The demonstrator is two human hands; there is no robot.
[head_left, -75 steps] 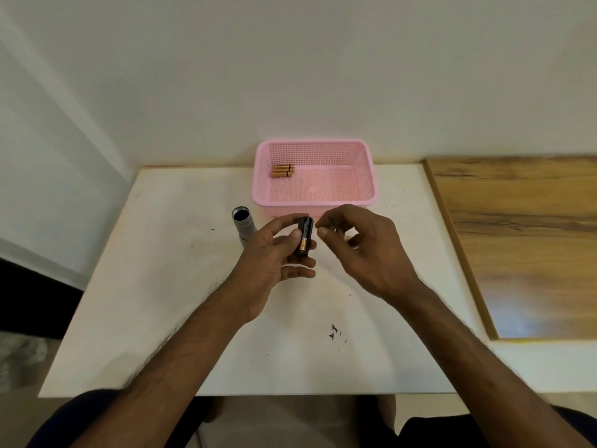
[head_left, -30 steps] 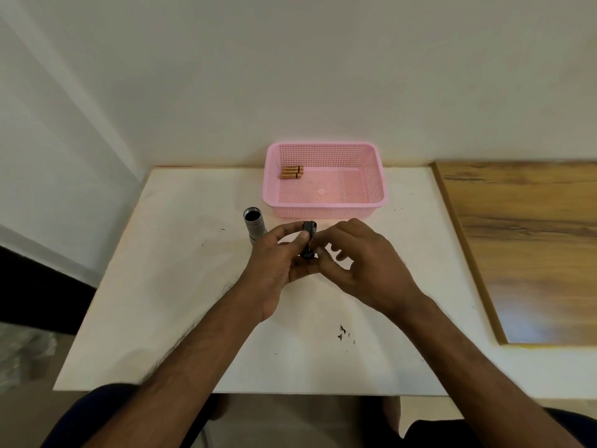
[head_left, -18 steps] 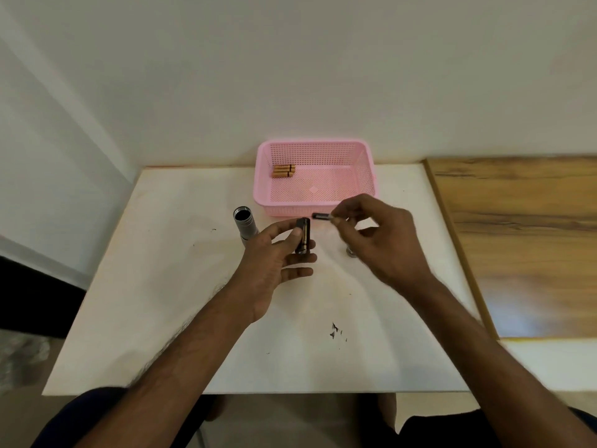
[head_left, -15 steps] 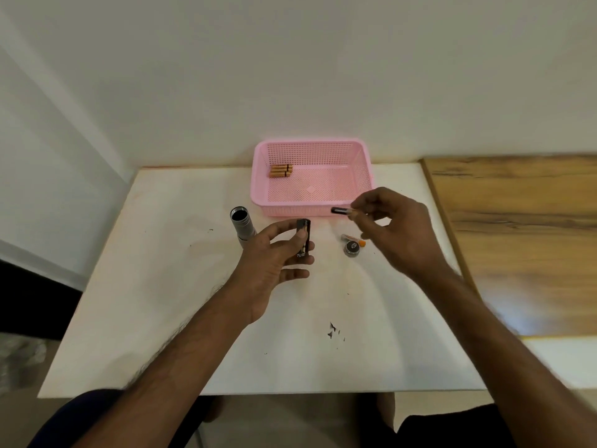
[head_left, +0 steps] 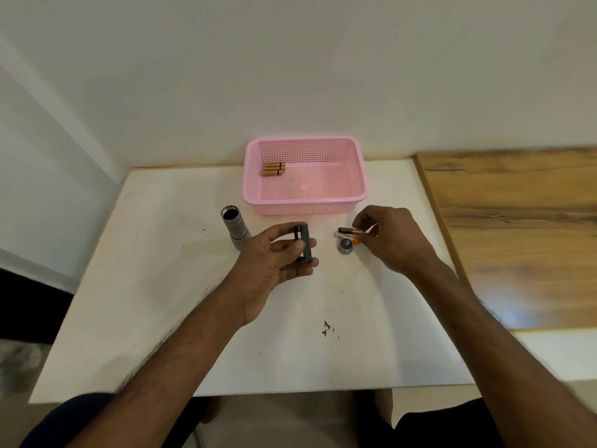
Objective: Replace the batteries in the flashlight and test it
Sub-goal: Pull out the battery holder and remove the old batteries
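Observation:
My left hand [head_left: 274,257] grips a black battery holder [head_left: 304,242], held upright above the white table [head_left: 161,302]. To its right, my right hand [head_left: 392,239] pinches a small black-and-copper battery [head_left: 349,230] low over the table. Just under that battery lie another battery [head_left: 347,236] and the round grey tail cap [head_left: 345,245]. The grey flashlight body [head_left: 234,226] lies open-ended on the table, left of my left hand. Several copper batteries [head_left: 273,168] rest in the back left corner of the pink basket [head_left: 358,176].
The pink basket stands at the table's far edge against the wall. A wooden surface [head_left: 517,227] adjoins the table on the right. Small dark specks [head_left: 328,328] mark the table near the front.
My right hand pulled a battery out of the holder and carried it right and down to the spot beside the tail cap. My left hand kept the holder in place.

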